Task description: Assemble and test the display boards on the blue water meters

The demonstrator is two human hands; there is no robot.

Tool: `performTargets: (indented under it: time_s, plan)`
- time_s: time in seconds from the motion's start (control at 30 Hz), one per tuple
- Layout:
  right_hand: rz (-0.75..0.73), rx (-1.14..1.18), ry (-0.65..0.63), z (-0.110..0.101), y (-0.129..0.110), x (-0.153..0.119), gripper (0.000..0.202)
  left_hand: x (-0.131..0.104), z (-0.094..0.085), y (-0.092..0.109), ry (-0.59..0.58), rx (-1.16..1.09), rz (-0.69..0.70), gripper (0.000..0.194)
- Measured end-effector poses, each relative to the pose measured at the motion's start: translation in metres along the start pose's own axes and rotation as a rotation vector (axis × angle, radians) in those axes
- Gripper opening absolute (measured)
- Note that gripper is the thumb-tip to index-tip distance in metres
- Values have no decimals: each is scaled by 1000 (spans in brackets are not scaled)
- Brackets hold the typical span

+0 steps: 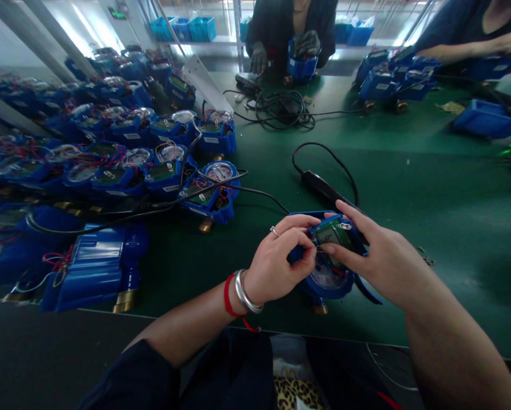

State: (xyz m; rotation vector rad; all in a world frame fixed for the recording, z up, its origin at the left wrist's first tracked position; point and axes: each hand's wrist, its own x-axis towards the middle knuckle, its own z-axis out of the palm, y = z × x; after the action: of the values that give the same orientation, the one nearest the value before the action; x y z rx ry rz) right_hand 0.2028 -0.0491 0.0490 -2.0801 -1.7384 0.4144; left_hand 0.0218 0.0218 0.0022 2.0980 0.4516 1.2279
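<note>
A blue meter (331, 285) with a clear round dial stands near the table's front edge, a brass fitting below it. Over its upper part is a green circuit board (333, 238) with a small display. My right hand (377, 250) holds the board between thumb and fingers from the right. With thumb and index finger pinched at the board's lower left edge, my left hand (281, 256) is closed; what it pinches is too small to make out. Behind the meter lies a black handheld tool (321, 187) with a looped cable.
Many blue meters (208, 191) with loose wires fill the left side, one lying at the front left (95, 265). Black cables (281, 108) lie coiled at the back. Small screws (426, 256) are right of my hand. Two people work across the green table (259, 154).
</note>
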Motion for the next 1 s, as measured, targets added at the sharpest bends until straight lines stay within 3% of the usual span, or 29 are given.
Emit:
performTargets:
  time_s: [0.53, 1.0]
  plan:
    - [-24, 47, -24, 2, 0, -2, 69, 2, -1, 2, -25, 22, 29, 12]
    - [2, 32, -34, -1, 0, 0, 70, -1, -1, -3, -22, 40, 60, 10]
